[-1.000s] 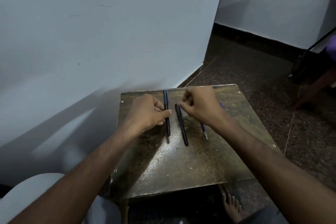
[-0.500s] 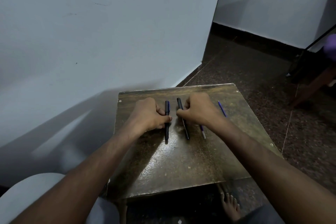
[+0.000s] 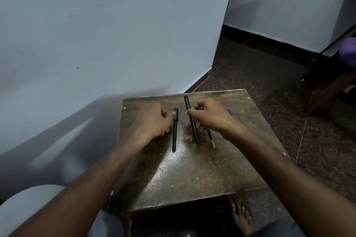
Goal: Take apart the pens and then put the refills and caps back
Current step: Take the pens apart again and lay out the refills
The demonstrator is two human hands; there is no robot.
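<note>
The right hand (image 3: 209,116) is pinching a black pen barrel (image 3: 191,120) at frame centre, while the left hand (image 3: 154,119) is pressing curled fingers against a second black pen (image 3: 175,132) alongside. A blue refill (image 3: 211,137) is lying just right of them on the worn wooden stool (image 3: 192,175).

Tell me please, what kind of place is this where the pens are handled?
Probably a plain room in a home, not a workshop. A small worn wooden table stands low by a bare pale wall, on a dark speckled stone floor, and a bare foot shows beneath.

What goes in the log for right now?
left hand: touching capped pen | right hand: gripping black pen | refill: on table
</note>
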